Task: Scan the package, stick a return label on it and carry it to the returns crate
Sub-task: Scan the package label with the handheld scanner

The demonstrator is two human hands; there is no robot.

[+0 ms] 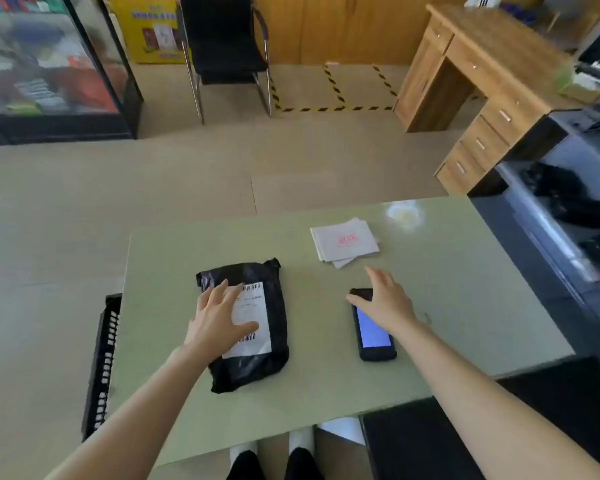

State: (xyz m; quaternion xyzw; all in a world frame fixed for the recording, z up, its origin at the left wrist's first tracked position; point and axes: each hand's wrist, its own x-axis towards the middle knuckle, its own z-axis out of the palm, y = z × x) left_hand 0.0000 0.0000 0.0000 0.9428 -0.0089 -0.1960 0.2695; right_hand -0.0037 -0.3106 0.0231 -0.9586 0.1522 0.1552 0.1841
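1. Two hands are in shot from the head cam, both out over the pale green desk (447, 306), so that's what I'm working with.
2. My left hand (219, 320) lies flat on the package (271, 341), fingers spread and loose, palm over the left part of its white shipping label (255, 317). It's pressing or resting, not gripping anything.
3. That package is a black poly mailer, lying flat near the middle of the desk, a bit left, long side running away from me. Barcodes show at the top and bottom of the label; the print is too blurry to read.
4. My right hand (385, 299) is open too, fingers splayed, over the top end of the scanner (373, 327). Can't tell if it's actually touching it or just hovering, but it isn't closed around it.
5. Scanner's a black handheld, screen lit blue-white, flat on the desk to the right of the package, with a clear gap between them.
6. Further back, beyond the right hand, sits a small stack of white labels (345, 242) with a red stamp on top, well apart from the package.
7. At the desk's left edge, lower down, a black slotted crate (103, 365) pokes out; only its side shows.
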